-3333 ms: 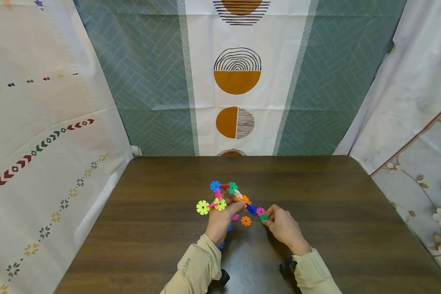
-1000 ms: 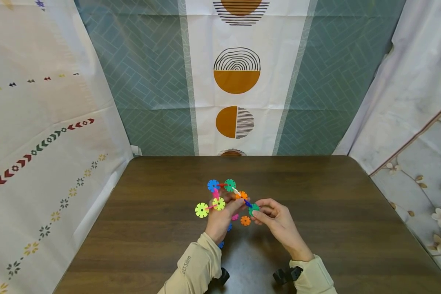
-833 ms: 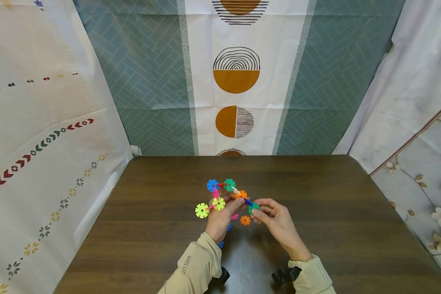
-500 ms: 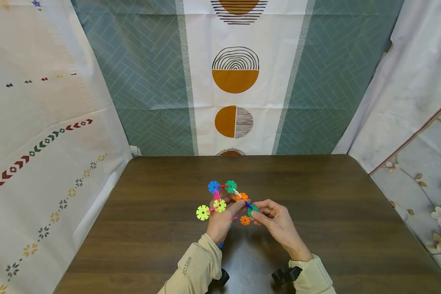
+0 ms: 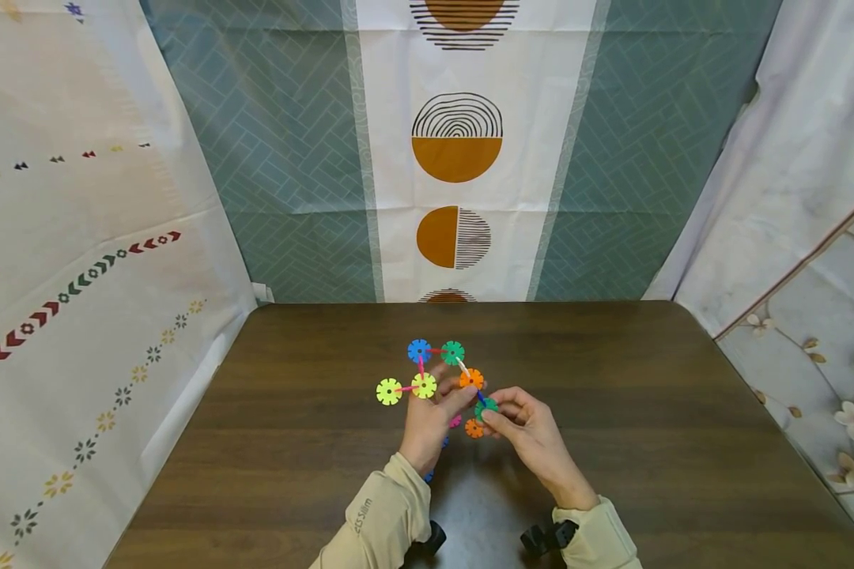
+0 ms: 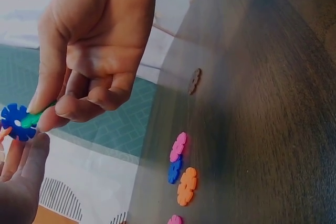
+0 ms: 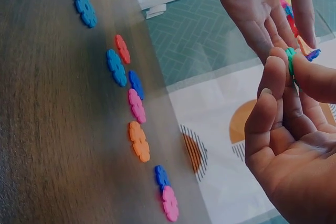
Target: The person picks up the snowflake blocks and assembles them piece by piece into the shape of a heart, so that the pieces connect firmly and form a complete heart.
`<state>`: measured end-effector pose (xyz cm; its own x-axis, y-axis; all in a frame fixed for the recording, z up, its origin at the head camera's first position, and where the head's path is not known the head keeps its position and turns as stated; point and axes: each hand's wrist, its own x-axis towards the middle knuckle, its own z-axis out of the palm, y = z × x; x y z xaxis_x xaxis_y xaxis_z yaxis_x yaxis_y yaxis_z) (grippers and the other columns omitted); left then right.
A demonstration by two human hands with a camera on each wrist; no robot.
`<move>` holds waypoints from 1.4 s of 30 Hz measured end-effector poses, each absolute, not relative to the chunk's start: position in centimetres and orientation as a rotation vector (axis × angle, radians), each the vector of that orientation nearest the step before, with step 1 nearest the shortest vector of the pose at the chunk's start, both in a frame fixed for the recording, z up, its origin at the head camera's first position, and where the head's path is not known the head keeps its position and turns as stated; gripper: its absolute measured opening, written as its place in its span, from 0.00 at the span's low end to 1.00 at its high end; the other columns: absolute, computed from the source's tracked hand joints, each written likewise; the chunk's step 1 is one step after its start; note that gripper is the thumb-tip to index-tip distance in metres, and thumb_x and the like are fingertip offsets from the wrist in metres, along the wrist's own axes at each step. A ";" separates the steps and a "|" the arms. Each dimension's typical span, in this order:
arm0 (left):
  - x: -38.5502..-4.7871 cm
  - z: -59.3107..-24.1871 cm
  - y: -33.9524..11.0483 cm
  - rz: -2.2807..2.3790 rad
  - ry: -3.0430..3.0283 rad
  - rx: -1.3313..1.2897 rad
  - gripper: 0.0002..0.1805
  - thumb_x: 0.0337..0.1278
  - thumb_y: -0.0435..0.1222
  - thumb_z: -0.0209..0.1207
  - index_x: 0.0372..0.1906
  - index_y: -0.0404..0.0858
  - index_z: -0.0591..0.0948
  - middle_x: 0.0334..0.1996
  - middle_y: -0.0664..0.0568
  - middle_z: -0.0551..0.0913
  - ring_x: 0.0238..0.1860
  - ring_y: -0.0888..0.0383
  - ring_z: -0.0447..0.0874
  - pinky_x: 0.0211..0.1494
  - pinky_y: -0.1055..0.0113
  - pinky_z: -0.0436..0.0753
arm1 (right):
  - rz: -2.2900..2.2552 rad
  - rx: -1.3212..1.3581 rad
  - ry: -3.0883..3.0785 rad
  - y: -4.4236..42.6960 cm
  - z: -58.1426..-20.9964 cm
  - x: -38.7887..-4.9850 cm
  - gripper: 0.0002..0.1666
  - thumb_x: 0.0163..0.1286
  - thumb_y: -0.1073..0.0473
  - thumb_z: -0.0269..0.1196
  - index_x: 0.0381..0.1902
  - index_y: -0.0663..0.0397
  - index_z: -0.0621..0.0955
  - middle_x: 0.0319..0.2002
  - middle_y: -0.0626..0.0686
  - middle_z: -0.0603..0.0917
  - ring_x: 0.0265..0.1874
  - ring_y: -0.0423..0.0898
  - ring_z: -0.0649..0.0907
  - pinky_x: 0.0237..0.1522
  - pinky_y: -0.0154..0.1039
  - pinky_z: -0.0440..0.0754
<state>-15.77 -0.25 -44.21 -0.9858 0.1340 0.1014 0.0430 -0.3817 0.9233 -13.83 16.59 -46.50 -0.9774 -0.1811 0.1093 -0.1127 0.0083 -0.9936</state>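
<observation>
In the head view my left hand (image 5: pixel 430 423) holds a chain of slotted plastic snowflake discs above the table. The chain runs from a yellow-green disc (image 5: pixel 389 391) through a blue disc (image 5: pixel 419 351) and a green disc (image 5: pixel 453 352) to an orange disc (image 5: pixel 472 379). Other pink, red and white discs stand edge-on between them. My right hand (image 5: pixel 537 442) pinches another green disc (image 7: pixel 291 61) between thumb and fingers. In the left wrist view that disc meets the dark blue disc (image 6: pixel 18 121) at the chain's end; how deep the slots sit is unclear.
Loose discs lie on the brown table (image 5: pixel 292 458) beneath and near my hands, among them an orange one (image 7: pixel 139 141), a pink one (image 7: pixel 137 106) and a light blue one (image 7: pixel 85 8). A dark disc (image 6: pixel 195 81) lies apart. Patterned cloths hang behind and beside the table.
My right hand has come left with the green disc, from low over the table to the chain's dark blue end. Since half a second ago the chain's far discs have tipped up slightly.
</observation>
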 end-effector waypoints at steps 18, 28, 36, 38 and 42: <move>-14.9 -43.1 0.0 2.446 1.839 0.145 0.28 0.59 0.39 0.65 0.60 0.32 0.69 0.50 0.40 0.81 0.52 0.49 0.81 0.57 0.64 0.78 | -2.341 -0.250 2.302 16.3 -46.1 -13.7 0.14 0.64 0.63 0.68 0.40 0.66 0.76 0.39 0.65 0.84 0.35 0.53 0.86 0.39 0.42 0.85; -14.9 -41.7 0.1 2.472 1.842 0.182 0.28 0.67 0.47 0.57 0.61 0.30 0.73 0.52 0.39 0.80 0.53 0.47 0.81 0.58 0.57 0.78 | -2.179 -0.336 2.626 14.5 -43.6 -12.3 0.08 0.58 0.72 0.69 0.34 0.62 0.80 0.41 0.57 0.83 0.34 0.48 0.82 0.37 0.38 0.83; -15.6 -41.5 -0.1 2.520 1.643 0.138 0.38 0.67 0.62 0.45 0.56 0.29 0.73 0.41 0.45 0.81 0.50 0.45 0.83 0.59 0.56 0.78 | -1.972 -0.680 2.980 13.7 -45.0 -12.7 0.16 0.48 0.73 0.75 0.32 0.56 0.81 0.40 0.52 0.80 0.35 0.48 0.80 0.33 0.40 0.83; -15.7 -41.6 -0.2 2.535 1.606 0.122 0.37 0.68 0.62 0.43 0.57 0.31 0.73 0.40 0.46 0.81 0.48 0.48 0.84 0.59 0.57 0.78 | -1.945 -0.738 3.005 13.7 -46.0 -13.1 0.17 0.47 0.72 0.76 0.32 0.54 0.81 0.40 0.51 0.79 0.36 0.46 0.79 0.32 0.37 0.82; -15.9 -41.8 -0.4 2.575 1.539 0.151 0.33 0.72 0.58 0.40 0.55 0.30 0.71 0.38 0.46 0.80 0.43 0.51 0.85 0.58 0.58 0.79 | -1.930 -0.782 3.017 13.5 -46.4 -13.3 0.18 0.46 0.71 0.77 0.32 0.52 0.82 0.41 0.51 0.80 0.36 0.45 0.79 0.32 0.35 0.80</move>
